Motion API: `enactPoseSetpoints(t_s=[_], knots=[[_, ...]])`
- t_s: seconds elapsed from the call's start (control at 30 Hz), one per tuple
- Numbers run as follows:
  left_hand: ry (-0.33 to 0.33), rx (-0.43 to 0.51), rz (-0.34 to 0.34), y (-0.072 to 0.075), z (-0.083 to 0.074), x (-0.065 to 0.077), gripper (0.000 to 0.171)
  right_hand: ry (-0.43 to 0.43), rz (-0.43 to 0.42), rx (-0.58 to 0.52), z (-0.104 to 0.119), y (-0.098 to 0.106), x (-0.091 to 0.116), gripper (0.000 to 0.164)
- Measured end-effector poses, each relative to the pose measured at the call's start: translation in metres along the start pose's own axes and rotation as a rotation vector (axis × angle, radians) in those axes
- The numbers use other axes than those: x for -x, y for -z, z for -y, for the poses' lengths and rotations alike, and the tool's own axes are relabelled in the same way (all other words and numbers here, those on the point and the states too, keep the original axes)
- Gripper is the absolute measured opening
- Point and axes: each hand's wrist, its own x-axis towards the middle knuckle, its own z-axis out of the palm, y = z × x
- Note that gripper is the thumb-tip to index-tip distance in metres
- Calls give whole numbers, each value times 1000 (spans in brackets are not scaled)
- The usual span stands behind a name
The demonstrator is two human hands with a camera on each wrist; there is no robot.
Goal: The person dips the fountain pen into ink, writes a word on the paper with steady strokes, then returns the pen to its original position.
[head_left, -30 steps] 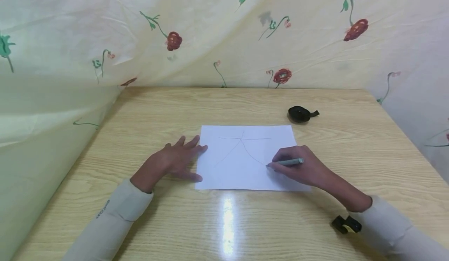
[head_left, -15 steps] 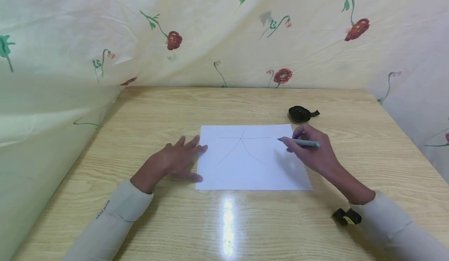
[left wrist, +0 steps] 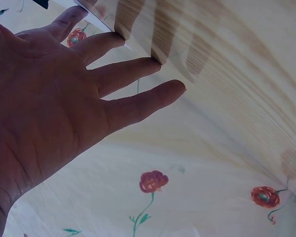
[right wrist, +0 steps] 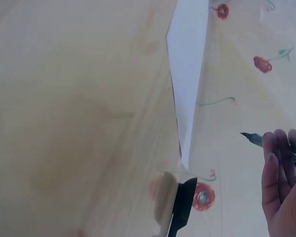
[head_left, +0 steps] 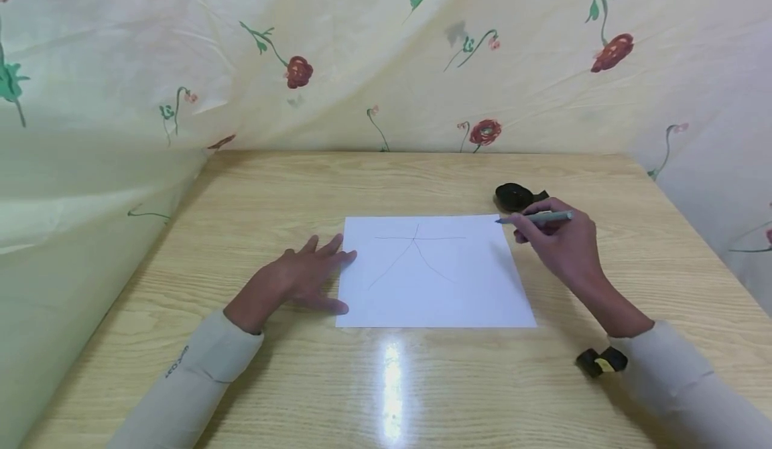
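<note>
A white sheet of paper (head_left: pixel 434 301) lies on the wooden table, bearing thin lines: a horizontal one crossed by a short stroke, with two curves spreading downward. My left hand (head_left: pixel 304 275) rests at its left edge with fingers spread; in the left wrist view the left hand (left wrist: pixel 54 98) shows its palm and straight fingers. A grey-green pen (head_left: pixel 557 216) is pinched in my right hand (head_left: pixel 569 241), near the sheet's upper right corner. In the right wrist view the pen (right wrist: pixel 255 139) has its dark tip raised off the paper.
Just behind the right hand sits a small black pan-shaped dish (head_left: pixel 512 198) with a short handle. A black and yellow object (head_left: pixel 601 362) lies beside the right sleeve. Flower-patterned cloth (head_left: pixel 362 53) hangs behind the wooden table (head_left: pixel 301 382) and along its sides.
My right hand has lifted the pen from the end of the right curve and moved it up and right to the sheet's upper corner. The left hand has stayed still.
</note>
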Motion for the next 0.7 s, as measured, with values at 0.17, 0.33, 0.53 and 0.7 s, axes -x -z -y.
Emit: enactPoseSetpoints(t_s=[0.17, 0.33, 0.53, 0.7], knots=[[-2, -7, 0, -2, 1, 0, 97, -12, -42, -64, -12, 5, -6, 26], [-3, -18, -3, -2, 2, 0, 96, -65, -72, -63, -19, 10, -7, 35], [0, -9, -1, -2, 3, 0, 96, -89, -62, 7, -20, 12, -10, 41], [1, 4, 0, -2, 3, 0, 96, -130, -41, 65, -24, 14, -15, 43]])
